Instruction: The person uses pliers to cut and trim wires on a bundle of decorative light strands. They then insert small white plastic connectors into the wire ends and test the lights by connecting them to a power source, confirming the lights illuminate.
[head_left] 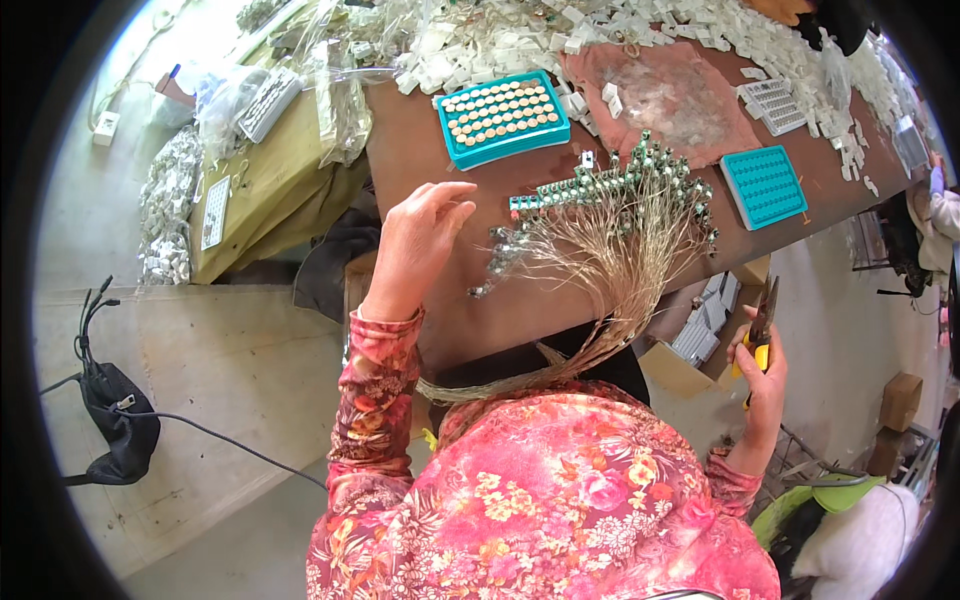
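The person's flowered sleeve [375, 400] filled the lower frame, nearest the camera. Above it the left hand [420, 240] hovered over the brown table [480, 290] with fingers loosely spread and slightly curled, gripping nothing, just left of the wire bundle [610, 230]. That bundle of pale wires tipped with small green parts fanned across the table between the hands, its gathered tail trailing toward the body. The right hand [762, 375], off the table's edge and well right of the bundle, was closed around yellow-handled pliers [760, 320]. One teal tray [503, 118] held rows of small round tan pieces; a second teal tray [764, 185] showed only its grid of holes
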